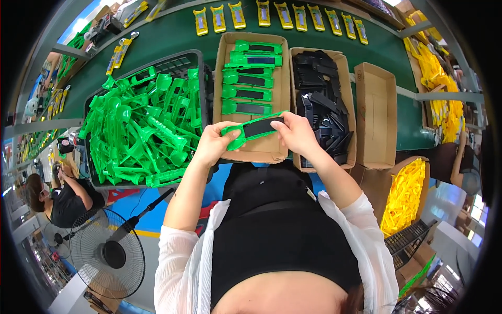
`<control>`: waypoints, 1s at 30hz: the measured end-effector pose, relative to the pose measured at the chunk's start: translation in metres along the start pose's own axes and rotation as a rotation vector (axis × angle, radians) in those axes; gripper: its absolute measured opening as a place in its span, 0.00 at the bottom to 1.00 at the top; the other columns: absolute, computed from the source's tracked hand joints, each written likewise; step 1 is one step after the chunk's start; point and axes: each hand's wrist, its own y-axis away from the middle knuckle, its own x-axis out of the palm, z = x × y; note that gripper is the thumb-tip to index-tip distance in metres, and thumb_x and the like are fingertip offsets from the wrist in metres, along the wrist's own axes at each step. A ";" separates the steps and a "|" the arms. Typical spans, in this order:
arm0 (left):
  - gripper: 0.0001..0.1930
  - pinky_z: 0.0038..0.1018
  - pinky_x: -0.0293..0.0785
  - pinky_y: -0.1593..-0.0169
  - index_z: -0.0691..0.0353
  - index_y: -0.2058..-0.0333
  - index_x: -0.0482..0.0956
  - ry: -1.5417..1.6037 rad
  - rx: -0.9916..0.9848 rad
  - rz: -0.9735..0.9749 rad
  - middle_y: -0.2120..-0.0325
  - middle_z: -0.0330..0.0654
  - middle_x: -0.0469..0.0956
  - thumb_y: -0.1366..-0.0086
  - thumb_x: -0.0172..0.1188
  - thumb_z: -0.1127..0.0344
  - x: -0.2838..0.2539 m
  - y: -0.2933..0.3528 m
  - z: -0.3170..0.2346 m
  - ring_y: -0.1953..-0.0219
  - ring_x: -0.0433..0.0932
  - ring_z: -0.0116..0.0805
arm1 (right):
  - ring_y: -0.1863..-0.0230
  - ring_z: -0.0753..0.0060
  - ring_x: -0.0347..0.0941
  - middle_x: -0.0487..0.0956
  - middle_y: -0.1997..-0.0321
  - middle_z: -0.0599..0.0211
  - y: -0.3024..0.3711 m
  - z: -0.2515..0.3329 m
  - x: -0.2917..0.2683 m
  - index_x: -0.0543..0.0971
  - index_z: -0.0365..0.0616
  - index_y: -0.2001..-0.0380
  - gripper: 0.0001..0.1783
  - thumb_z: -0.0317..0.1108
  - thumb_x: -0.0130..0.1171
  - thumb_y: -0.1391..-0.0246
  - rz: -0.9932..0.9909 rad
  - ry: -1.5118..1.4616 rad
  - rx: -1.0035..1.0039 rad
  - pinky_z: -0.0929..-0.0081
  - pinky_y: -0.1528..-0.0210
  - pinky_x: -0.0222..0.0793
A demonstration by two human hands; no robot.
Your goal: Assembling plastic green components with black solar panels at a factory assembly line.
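Bench (172, 42) beyond; hands (211, 145) (298, 135) pinch green piece (238, 137).

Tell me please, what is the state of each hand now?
Left hand: closed, holding the left end of the green plastic casing.
Right hand: closed, holding the casing's right end, thumb on its black panel.

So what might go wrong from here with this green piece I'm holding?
The left hand and right hand hold the green piece over the near end of the cardboard box; if it slipped, it might fall in. The right thumb lies by the dark strip, so uneven pressure might shift it. Green parts are heaped in the black crate; a bump might spill some.
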 end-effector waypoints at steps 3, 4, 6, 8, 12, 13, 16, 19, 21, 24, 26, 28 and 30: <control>0.10 0.21 0.71 0.72 0.69 0.60 0.74 0.018 0.018 -0.026 0.76 0.42 0.77 0.40 0.54 0.73 0.007 0.000 -0.001 0.77 0.75 0.26 | 0.85 0.76 0.70 0.74 0.84 0.66 -0.002 0.006 -0.008 0.73 0.37 0.73 0.11 0.35 0.54 0.47 -0.029 0.093 -0.049 0.76 0.79 0.65; 0.10 0.21 0.70 0.73 0.69 0.60 0.74 0.019 0.025 -0.047 0.77 0.41 0.77 0.40 0.54 0.73 0.008 0.001 -0.002 0.78 0.74 0.26 | 0.84 0.70 0.72 0.74 0.84 0.64 -0.002 0.007 -0.009 0.73 0.37 0.76 0.12 0.36 0.55 0.48 -0.045 0.130 -0.086 0.72 0.77 0.66; 0.10 0.21 0.71 0.73 0.70 0.60 0.74 -0.024 0.029 -0.056 0.76 0.42 0.77 0.39 0.54 0.72 0.009 -0.001 0.000 0.76 0.75 0.27 | 0.81 0.66 0.73 0.74 0.84 0.61 0.001 0.009 -0.010 0.73 0.37 0.77 0.12 0.36 0.55 0.49 -0.073 0.169 -0.104 0.70 0.74 0.67; 0.11 0.22 0.73 0.72 0.71 0.60 0.73 -0.062 0.042 -0.062 0.74 0.43 0.77 0.39 0.54 0.71 0.012 -0.005 -0.001 0.74 0.76 0.28 | 0.81 0.66 0.73 0.74 0.84 0.61 -0.002 0.000 -0.010 0.73 0.37 0.76 0.12 0.36 0.55 0.49 -0.120 0.284 -0.176 0.70 0.74 0.67; 0.11 0.21 0.69 0.74 0.71 0.59 0.74 0.035 0.015 -0.046 0.77 0.43 0.77 0.39 0.54 0.72 0.012 -0.007 -0.004 0.78 0.73 0.26 | 0.75 0.52 0.73 0.75 0.81 0.54 -0.008 0.007 -0.014 0.72 0.35 0.75 0.14 0.38 0.56 0.50 -0.017 0.112 -0.043 0.61 0.70 0.67; 0.11 0.21 0.70 0.74 0.71 0.59 0.74 0.054 0.009 -0.037 0.77 0.44 0.77 0.39 0.54 0.72 0.013 -0.007 -0.004 0.77 0.74 0.27 | 0.73 0.50 0.74 0.75 0.80 0.52 -0.011 0.004 -0.014 0.72 0.35 0.75 0.17 0.41 0.56 0.49 0.008 0.107 -0.024 0.59 0.69 0.68; 0.12 0.23 0.73 0.71 0.71 0.58 0.73 0.087 0.002 -0.069 0.73 0.45 0.77 0.39 0.54 0.71 0.019 -0.007 0.001 0.73 0.77 0.31 | 0.75 0.54 0.75 0.75 0.80 0.52 -0.020 -0.010 -0.008 0.71 0.36 0.74 0.19 0.44 0.55 0.49 -0.197 0.433 -0.288 0.63 0.71 0.69; 0.12 0.24 0.75 0.69 0.72 0.58 0.73 0.108 0.026 -0.127 0.71 0.46 0.77 0.39 0.54 0.72 0.027 0.000 0.002 0.72 0.78 0.32 | 0.76 0.54 0.75 0.75 0.81 0.54 -0.014 -0.003 -0.007 0.71 0.38 0.74 0.23 0.51 0.55 0.51 -0.279 0.635 -0.294 0.66 0.74 0.70; 0.12 0.25 0.74 0.69 0.71 0.58 0.73 0.142 0.080 -0.135 0.72 0.46 0.78 0.39 0.54 0.72 0.027 0.003 0.008 0.72 0.78 0.32 | 0.78 0.55 0.74 0.75 0.82 0.57 -0.011 0.001 -0.006 0.71 0.40 0.73 0.23 0.52 0.57 0.53 -0.338 0.667 -0.330 0.65 0.77 0.69; 0.11 0.23 0.73 0.69 0.71 0.58 0.74 0.142 0.157 -0.148 0.73 0.45 0.78 0.39 0.54 0.72 0.030 0.005 0.010 0.72 0.77 0.31 | 0.78 0.60 0.73 0.74 0.81 0.61 -0.010 -0.006 -0.002 0.72 0.44 0.64 0.16 0.40 0.61 0.55 -0.418 0.477 -0.517 0.68 0.77 0.67; 0.11 0.24 0.74 0.70 0.71 0.58 0.73 0.144 0.170 -0.148 0.73 0.46 0.78 0.39 0.54 0.71 0.033 0.007 0.007 0.73 0.78 0.31 | 0.77 0.61 0.73 0.74 0.80 0.62 -0.011 -0.012 -0.004 0.74 0.44 0.66 0.14 0.39 0.61 0.55 -0.431 0.485 -0.639 0.69 0.77 0.67; 0.12 0.25 0.74 0.71 0.71 0.59 0.73 0.147 0.183 -0.155 0.73 0.46 0.77 0.39 0.55 0.71 0.034 0.009 0.005 0.73 0.78 0.32 | 0.76 0.62 0.73 0.75 0.79 0.64 -0.008 -0.017 -0.008 0.75 0.45 0.68 0.13 0.39 0.61 0.54 -0.438 0.490 -0.766 0.70 0.76 0.68; 0.11 0.24 0.74 0.71 0.70 0.59 0.73 0.088 0.162 -0.146 0.74 0.45 0.77 0.39 0.55 0.71 0.034 0.010 0.004 0.75 0.77 0.31 | 0.75 0.64 0.74 0.76 0.77 0.66 -0.001 -0.020 -0.012 0.77 0.46 0.73 0.09 0.39 0.61 0.55 -0.267 0.572 -0.851 0.70 0.75 0.68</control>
